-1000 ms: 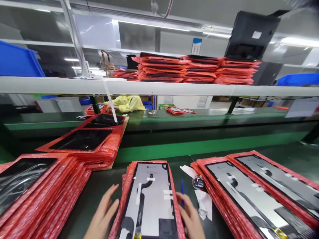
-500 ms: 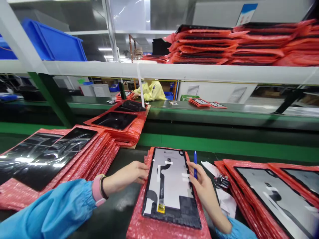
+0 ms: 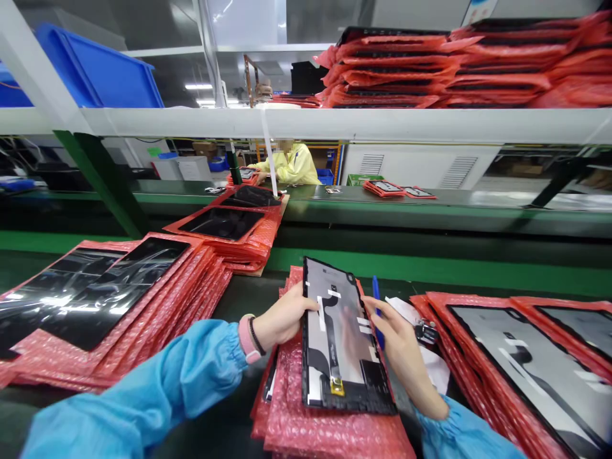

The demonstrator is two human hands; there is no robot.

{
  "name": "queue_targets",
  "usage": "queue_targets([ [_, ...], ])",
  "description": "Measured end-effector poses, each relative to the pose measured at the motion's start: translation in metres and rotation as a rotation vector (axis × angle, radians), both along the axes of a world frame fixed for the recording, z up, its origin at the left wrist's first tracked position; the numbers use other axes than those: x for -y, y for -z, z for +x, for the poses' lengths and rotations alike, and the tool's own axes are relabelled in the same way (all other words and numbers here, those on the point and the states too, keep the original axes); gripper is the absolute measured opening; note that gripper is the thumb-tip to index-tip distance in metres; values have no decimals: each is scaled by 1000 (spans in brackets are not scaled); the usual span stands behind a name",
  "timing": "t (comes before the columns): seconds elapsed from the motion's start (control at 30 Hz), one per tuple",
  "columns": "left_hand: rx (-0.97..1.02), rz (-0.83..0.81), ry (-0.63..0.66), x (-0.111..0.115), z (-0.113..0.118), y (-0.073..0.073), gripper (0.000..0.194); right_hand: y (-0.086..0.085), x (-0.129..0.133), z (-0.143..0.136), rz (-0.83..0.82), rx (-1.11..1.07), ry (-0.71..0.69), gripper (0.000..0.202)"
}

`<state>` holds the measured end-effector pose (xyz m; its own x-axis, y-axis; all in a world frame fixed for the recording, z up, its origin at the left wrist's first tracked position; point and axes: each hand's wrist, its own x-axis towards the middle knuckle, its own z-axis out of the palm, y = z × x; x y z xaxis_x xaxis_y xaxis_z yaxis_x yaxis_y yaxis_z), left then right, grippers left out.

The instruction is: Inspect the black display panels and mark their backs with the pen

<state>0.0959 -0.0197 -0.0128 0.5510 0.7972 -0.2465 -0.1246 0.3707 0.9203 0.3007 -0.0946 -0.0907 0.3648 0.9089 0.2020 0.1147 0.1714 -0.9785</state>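
Observation:
A tablet-sized display panel point(image 3: 347, 347), its silver-grey back up with white tape strips, a dark flex cable and a yellow patch, is tilted over a stack of red bubble-wrap sleeves point(image 3: 329, 430), left edge raised. My left hand point(image 3: 287, 313) grips that left edge, thumb on the back face. My right hand point(image 3: 394, 341) is closed around a blue pen point(image 3: 376, 290), with its fingertips at the panel's right edge. Beneath the lifted panel, part of another panel shows at the stack's left side.
Stacked sleeves with black glossy panels point(image 3: 129, 293) lie left. More panels point(image 3: 521, 357) on red sleeves lie right, beside white paper point(image 3: 434, 366) and a small metallic object point(image 3: 425, 333). Red-wrapped stacks point(image 3: 406, 70) fill the overhead shelf point(image 3: 335, 124). A person in yellow point(image 3: 299, 164) works opposite.
My left hand has moved right and taken hold of the panel's left edge. The panel has been lifted off the stack and tilted, its left side up. The pen stays in my right hand.

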Motion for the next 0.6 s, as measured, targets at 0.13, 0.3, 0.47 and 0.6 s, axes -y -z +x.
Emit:
queue_targets([
  [0.13, 55, 144, -144, -5, 6, 4, 50, -24, 10, 19, 150, -146, 30, 29],
  [0.3, 92, 411, -228, -26, -1, -20, 66, -78, 31, 23, 260, -154, -76, 50],
  [0.47, 159, 645, -272, -46, -1, -33, 88, -95, 31, 9, 315, -111, 47, 29],
  [0.6, 167, 676, -326, -57, -1, -27, 85, -91, 15, -8, 369, -82, -96, 19],
])
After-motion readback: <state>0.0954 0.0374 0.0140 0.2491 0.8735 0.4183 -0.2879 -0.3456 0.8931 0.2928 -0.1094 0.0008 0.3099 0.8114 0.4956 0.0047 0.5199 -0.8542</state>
